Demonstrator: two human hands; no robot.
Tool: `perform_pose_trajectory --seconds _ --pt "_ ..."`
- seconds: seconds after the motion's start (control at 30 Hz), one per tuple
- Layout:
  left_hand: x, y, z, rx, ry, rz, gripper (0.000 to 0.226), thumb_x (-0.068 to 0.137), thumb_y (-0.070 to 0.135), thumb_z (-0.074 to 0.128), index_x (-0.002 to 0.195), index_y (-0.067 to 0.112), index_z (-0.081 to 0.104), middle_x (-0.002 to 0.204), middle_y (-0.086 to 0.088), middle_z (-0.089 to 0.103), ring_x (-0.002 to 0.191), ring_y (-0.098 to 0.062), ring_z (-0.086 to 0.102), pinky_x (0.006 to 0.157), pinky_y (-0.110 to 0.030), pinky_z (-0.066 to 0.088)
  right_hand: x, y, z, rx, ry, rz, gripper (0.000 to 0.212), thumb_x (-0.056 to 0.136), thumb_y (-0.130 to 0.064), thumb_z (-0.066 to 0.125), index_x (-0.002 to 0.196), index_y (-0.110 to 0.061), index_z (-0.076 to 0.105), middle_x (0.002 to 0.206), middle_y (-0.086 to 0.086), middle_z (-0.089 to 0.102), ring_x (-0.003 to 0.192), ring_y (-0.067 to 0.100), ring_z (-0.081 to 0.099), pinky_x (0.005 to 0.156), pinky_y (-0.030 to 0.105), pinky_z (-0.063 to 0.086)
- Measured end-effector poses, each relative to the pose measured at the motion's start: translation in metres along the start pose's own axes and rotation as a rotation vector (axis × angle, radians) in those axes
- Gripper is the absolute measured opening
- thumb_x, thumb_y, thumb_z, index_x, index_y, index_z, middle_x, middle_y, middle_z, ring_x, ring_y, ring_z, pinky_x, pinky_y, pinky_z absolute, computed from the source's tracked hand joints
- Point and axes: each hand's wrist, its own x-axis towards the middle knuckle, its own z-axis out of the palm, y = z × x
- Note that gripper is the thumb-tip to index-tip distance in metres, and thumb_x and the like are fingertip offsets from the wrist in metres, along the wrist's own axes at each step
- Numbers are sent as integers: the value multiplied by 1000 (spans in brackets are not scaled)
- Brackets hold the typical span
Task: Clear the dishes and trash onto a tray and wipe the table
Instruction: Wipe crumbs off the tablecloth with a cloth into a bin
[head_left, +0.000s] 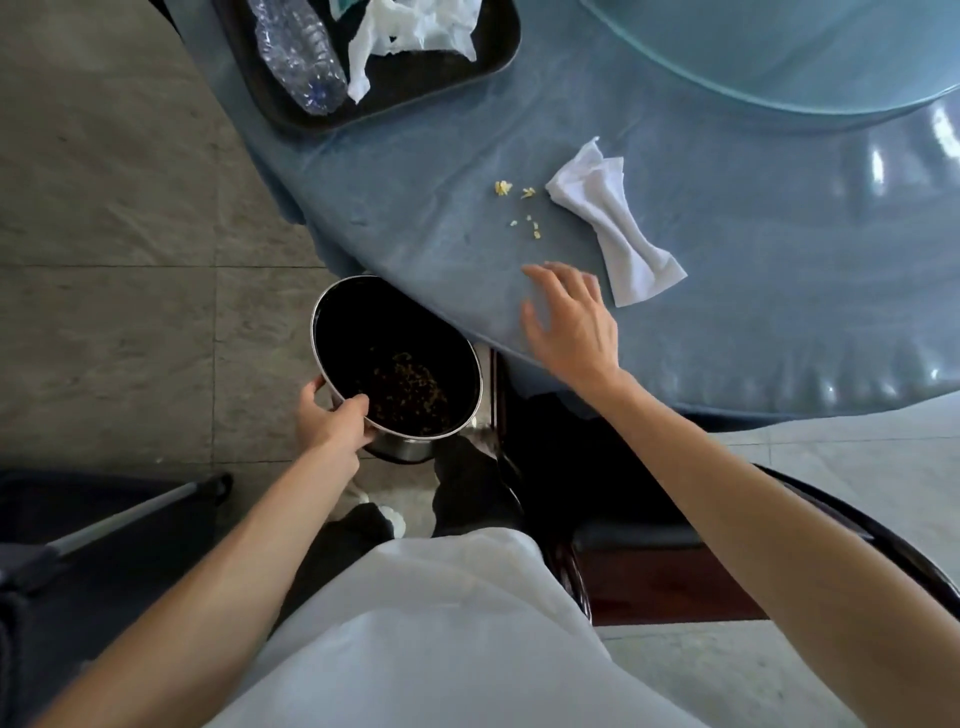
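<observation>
Just beyond the fingertips of the right hand (569, 317), a scatter of yellowish crumbs (519, 205) is lying on the blue tablecloth (415, 208). The right hand is hovering or resting low over the cloth near the table edge, fingers spread and relaxed, holding nothing. The left hand (332, 418) is gripping the near rim of a round metal waste bin (397, 358), thumb over the lip, holding it tilted just below the table edge, to the left of the right hand; crumbs are already sitting in its dark inside.

The step in hand looks like sweeping crumbs off the edge into the bin. To do it well, the right hand should reach past the farthest crumbs, cup them with the side of the palm, and draw them toward the edge in one slow pass, while the left is keeping the rim tucked tight under the cloth's overhang so nothing drops to the floor.

Counting: one white cloth (615, 228) to the right of the crumbs, roughly six crumb pieces, one black tray (452, 78) far up-left carrying one crushed plastic bottle (298, 52) and one crumpled tissue (410, 36), and one bin.
</observation>
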Motion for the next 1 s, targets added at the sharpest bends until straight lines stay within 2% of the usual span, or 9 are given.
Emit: perform_pose_trajectory --seconds 0.1,0.27,0.37,0.5,0.6,0.73,0.9,1.0 --pt "4 2 1 38 4 8 70 83 -3 70 139 35 53 109 -4 62 96 -27 69 63 -36 63 32 31 -13 -88 48 31 53 93 -24 63 146 -21 57 151 9 52 132 37 50 101 47 44" --pt "6 4 3 79 -3 14 73 82 -7 68 140 34 53 102 -2 62 94 -26 70 74 -46 65 72 74 -21 -160 -32 198 59 99 -28 54 155 -22 41 157 11 41 138 38 38 107 50 35" --pt "7 5 5 80 -2 21 72 83 -8 68 140 33 53 112 -6 63 97 -28 70 77 -51 64 84 90 -22 -80 -51 145 53 100 -22 56 152 -20 47 146 16 49 130 42 44 104 50 40" --pt "6 8 6 87 14 35 68 82 -9 65 137 31 56 102 -4 67 93 -27 72 73 -46 64 99 103 -22 38 61 103 47 98 -7 51 144 -7 56 126 27 57 116 46 52 100 44 42" --pt "6 11 6 86 21 25 71 82 -8 64 139 33 54 97 1 64 91 -25 72 68 -42 64 126 105 -22 66 116 175 50 98 -8 49 148 -4 51 129 28 55 117 46 51 100 40 39" --pt "7 12 3 70 6 23 73 82 -9 64 141 33 52 102 -1 66 92 -23 72 64 -37 64 158 97 -15 60 105 171 55 98 -12 51 153 -9 48 134 26 53 122 43 51 99 37 39" --pt "11 15 -2 40 25 12 75 83 -10 65 143 33 52 99 1 65 87 -15 69 50 -27 60 161 59 6 79 98 -15 50 95 -6 51 144 -5 58 130 27 58 113 47 56 95 41 45" --pt "11 17 -5 25 27 3 75 82 -10 65 142 33 52 102 0 65 90 -18 70 50 -26 59 145 28 23 75 68 -128 50 91 -3 51 140 -2 61 128 27 60 106 48 58 90 43 49"
